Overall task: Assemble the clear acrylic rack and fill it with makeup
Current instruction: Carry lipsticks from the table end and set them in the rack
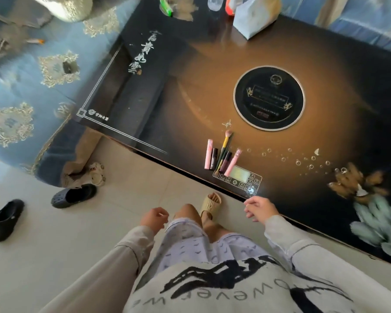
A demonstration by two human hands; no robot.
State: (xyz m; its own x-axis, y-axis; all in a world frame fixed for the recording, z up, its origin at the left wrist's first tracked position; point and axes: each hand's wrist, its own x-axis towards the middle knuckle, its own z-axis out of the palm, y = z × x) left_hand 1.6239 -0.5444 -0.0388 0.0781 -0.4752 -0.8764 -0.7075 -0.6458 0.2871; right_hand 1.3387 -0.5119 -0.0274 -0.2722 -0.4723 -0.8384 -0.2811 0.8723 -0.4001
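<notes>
Several makeup items lie side by side near the front edge of the dark glossy table (212, 64): a pink tube (208, 154), a dark tube (214, 158), a long brush (224, 147), a dark lipstick (225, 162) and a second pink tube (234, 161). No clear acrylic rack can be made out. My left hand (154, 219) hangs over the floor with loosely curled fingers and holds nothing. My right hand (259, 208) hovers at the table's front edge, right of and nearer than the makeup, fingers relaxed and empty.
A round black plate (269, 98) is set into the table's middle, and a control panel (239, 179) sits by the makeup. A tissue pack (255, 16) and bottles stand at the far edge. Blue sofa (20, 98) to the left; dark clogs (73, 195) on the tiled floor.
</notes>
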